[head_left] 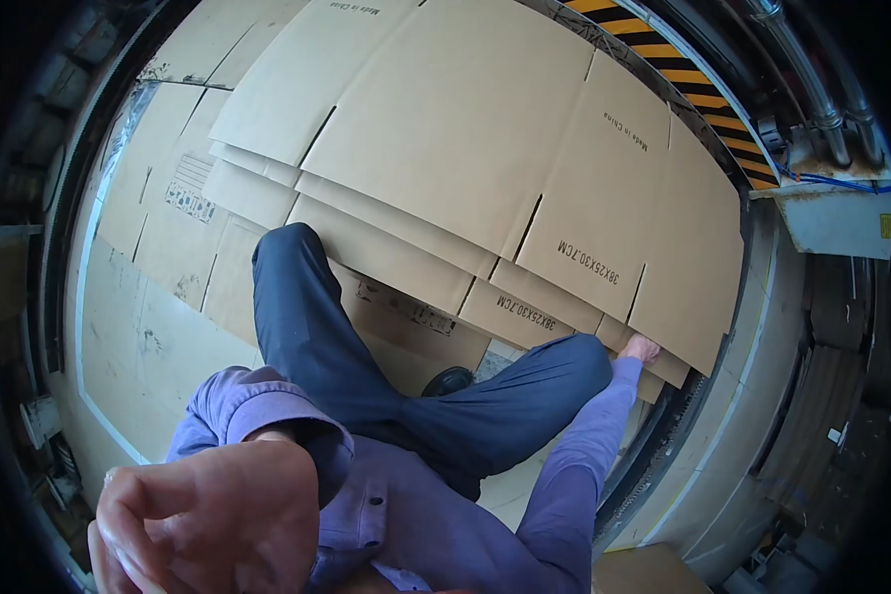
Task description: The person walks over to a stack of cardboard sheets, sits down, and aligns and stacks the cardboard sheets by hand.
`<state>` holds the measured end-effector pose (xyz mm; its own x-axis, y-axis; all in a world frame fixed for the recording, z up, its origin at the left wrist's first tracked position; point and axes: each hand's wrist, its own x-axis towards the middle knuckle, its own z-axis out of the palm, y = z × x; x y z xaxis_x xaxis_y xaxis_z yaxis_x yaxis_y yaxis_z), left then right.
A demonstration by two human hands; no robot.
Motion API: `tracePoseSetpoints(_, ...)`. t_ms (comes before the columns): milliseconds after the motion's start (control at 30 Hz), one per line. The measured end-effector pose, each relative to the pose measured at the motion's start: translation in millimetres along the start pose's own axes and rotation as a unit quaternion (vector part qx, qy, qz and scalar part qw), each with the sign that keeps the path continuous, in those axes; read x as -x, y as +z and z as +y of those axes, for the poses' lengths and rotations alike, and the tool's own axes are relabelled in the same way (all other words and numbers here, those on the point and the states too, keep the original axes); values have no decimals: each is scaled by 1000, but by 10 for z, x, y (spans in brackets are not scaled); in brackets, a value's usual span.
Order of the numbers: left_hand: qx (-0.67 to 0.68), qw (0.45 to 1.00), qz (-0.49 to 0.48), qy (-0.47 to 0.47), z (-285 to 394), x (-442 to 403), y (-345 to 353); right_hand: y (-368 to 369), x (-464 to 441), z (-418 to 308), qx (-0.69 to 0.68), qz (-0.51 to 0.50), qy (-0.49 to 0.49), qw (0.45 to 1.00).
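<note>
A stack of flattened cardboard cartons (445, 129) lies in front of me, printed "Made in China" and "38X25X30.7CM". The upper sheets are offset, so lower carton edges show beneath. My right hand (640, 347) is at the near right corner of the stack, closed around a carton edge, its fingers partly hidden by the cardboard. Close to the camera at lower left, my left hand (213, 515) is raised away from the stack. Its palm shows with nothing in it; the fingers are loosely bent and apart, with their tips partly cut off by the frame.
My knees (297, 267) are bent against the near side of the stack. More printed, scuffed cardboard (163, 198) lies on the left. A yellow-and-black striped barrier (683, 74) curves behind the stack. Metal machinery with pipes (822, 99) stands at the upper right.
</note>
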<state>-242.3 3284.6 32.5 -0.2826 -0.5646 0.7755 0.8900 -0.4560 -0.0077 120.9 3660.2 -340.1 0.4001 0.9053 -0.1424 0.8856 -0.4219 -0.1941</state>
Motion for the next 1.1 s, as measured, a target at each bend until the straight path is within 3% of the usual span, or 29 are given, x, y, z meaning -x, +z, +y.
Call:
tracePoseSetpoints(100,93,980,-125,-127,41,102,-16,79,-52,68,13,9,-1,1000)
tracePoseSetpoints(200,72,981,-133,-122,46,85,-38,125,-77,109,24,12,-3,1000)
tracePoseSetpoints(300,8,998,-8,-65,56,18,-2,141,-95,144,31,15,-5,999)
tracePoseSetpoints(400,-151,973,-107,140,78,-163,-282,149,-108,185,40,15,-7,999)
tracePoseSetpoints(433,-15,994,-79,68,55,-97,-77,164,-97,173,43,14,-8,999)
tracePoseSetpoints(533,33,996,-78,-33,47,-1,37,164,-104,174,45,14,-11,999)
tracePoseSetpoints(733,-32,997,-74,-16,47,-60,-157,198,-116,215,61,20,-11,998)
tracePoseSetpoints(867,-85,988,-127,10,94,-188,-254,213,-113,237,68,21,-11,997)
tracePoseSetpoints(967,226,961,-104,-123,2,117,343,208,-128,225,69,23,-11,997)
tracePoseSetpoints(1033,144,976,-125,-108,53,97,191,227,-138,231,74,22,-11,997)
tracePoseSetpoints(1067,-43,987,-152,-43,180,-9,-243,229,-143,245,78,22,-10,997)
tracePoseSetpoints(1100,-80,981,-172,-40,198,-50,-316,241,-141,249,80,22,-11,996)
